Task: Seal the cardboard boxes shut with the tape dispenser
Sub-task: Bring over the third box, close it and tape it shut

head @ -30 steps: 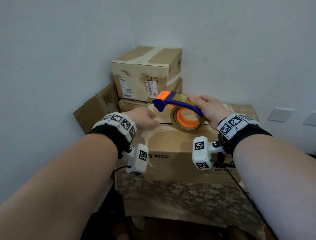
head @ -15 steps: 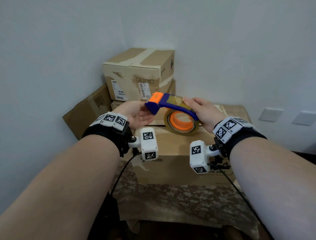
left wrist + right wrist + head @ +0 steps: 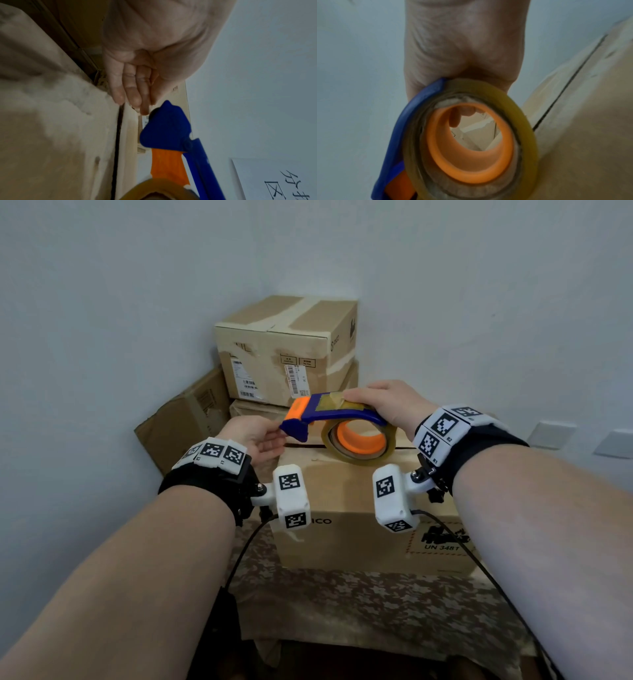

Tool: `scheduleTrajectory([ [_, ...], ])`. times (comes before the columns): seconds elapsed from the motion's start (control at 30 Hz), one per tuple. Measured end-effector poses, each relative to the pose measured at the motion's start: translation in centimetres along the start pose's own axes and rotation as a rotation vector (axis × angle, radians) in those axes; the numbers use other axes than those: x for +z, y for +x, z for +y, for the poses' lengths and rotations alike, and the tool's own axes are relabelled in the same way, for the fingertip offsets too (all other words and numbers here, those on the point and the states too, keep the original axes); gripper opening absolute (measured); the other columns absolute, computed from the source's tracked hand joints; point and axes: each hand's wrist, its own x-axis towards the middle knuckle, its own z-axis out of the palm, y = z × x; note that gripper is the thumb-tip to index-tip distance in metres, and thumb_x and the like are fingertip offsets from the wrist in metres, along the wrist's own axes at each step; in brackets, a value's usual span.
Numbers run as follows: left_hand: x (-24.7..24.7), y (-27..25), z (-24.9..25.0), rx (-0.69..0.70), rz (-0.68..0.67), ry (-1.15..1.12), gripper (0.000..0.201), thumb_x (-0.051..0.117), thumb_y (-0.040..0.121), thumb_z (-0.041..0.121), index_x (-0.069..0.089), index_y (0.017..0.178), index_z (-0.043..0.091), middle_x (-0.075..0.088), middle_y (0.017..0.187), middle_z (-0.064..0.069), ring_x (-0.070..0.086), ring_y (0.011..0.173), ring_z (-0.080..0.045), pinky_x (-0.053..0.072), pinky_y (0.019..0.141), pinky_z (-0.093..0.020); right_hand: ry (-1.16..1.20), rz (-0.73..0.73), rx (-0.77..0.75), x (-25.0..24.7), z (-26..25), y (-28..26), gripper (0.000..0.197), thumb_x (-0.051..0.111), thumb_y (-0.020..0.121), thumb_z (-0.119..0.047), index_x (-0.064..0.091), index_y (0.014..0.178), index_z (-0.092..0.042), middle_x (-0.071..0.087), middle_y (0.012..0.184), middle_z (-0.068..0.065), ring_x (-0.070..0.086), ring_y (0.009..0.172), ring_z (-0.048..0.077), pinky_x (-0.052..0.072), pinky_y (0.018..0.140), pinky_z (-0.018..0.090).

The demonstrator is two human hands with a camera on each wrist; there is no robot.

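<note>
A blue and orange tape dispenser (image 3: 337, 419) with a roll of brownish tape (image 3: 359, 440) hovers just over the top of the front cardboard box (image 3: 342, 508). My right hand (image 3: 385, 405) grips its handle from above; the right wrist view shows the roll (image 3: 471, 142) under my palm, a fingertip visible through the core. My left hand (image 3: 257, 436) is palm up with straight fingers (image 3: 133, 92) touching the dispenser's blue nose (image 3: 168, 128). The box's top seam (image 3: 565, 92) shows as a dark line between the flaps.
Two taped boxes (image 3: 284, 347) are stacked in the corner behind. A flattened box (image 3: 185, 419) leans on the left wall. The front box sits on a camouflage-patterned cloth (image 3: 342, 604). Wall plates (image 3: 551, 434) are at the right.
My left hand left the box top, turned palm up and came to the dispenser's nose. The right hand kept hold of the dispenser, which tilted flatter.
</note>
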Motion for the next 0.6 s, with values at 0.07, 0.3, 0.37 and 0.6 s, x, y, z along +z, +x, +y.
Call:
scheduleTrajectory([
  [0.07, -0.5, 0.0, -0.2, 0.0, 0.005, 0.0, 0.018, 0.05, 0.098, 0.01, 0.056, 0.081, 0.005, 0.059, 0.08, -0.007, 0.055, 0.074, -0.014, 0.046, 0.092, -0.031, -0.06, -0.02, 0.002, 0.4, -0.5, 0.2, 0.034, 0.068, 0.081, -0.048, 0.065, 0.081, -0.014, 0.062, 0.077, 0.01, 0.057, 0.074, 0.022, 0.046, 0.077, 0.033],
  [0.3, -3.7, 1.1, -0.8, 0.014, 0.088, 0.022, 0.018, 0.052, 0.096, 0.01, 0.058, 0.079, 0.007, 0.064, 0.063, -0.002, 0.055, 0.068, -0.011, 0.051, 0.079, -0.032, -0.187, -0.028, 0.026, 0.7, -1.4, 0.7, 0.049, 0.067, 0.081, -0.049, 0.071, 0.097, -0.003, 0.062, 0.078, 0.008, 0.057, 0.075, 0.02, 0.045, 0.075, 0.03],
  [0.37, -4.3, 1.4, -1.2, 0.016, 0.084, 0.053, 0.018, 0.054, 0.096, 0.012, 0.06, 0.08, 0.008, 0.064, 0.05, 0.001, 0.056, 0.067, -0.011, 0.05, 0.067, -0.032, -0.248, -0.037, 0.035, 0.6, -1.3, 0.7, 0.047, 0.066, 0.081, -0.051, 0.071, 0.093, -0.006, 0.062, 0.076, 0.006, 0.057, 0.074, 0.02, 0.044, 0.072, 0.03],
  [0.6, -5.6, 1.5, -1.9, -0.053, -0.055, 0.082, 0.016, 0.056, 0.096, 0.022, 0.066, 0.09, 0.011, 0.071, 0.064, -0.001, 0.064, 0.082, -0.018, 0.051, 0.062, -0.035, -0.376, -0.008, 0.035, 1.4, -2.0, 1.0, 0.052, 0.067, 0.079, -0.053, 0.071, 0.088, -0.003, 0.06, 0.076, 0.01, 0.056, 0.073, 0.022, 0.047, 0.074, 0.035],
])
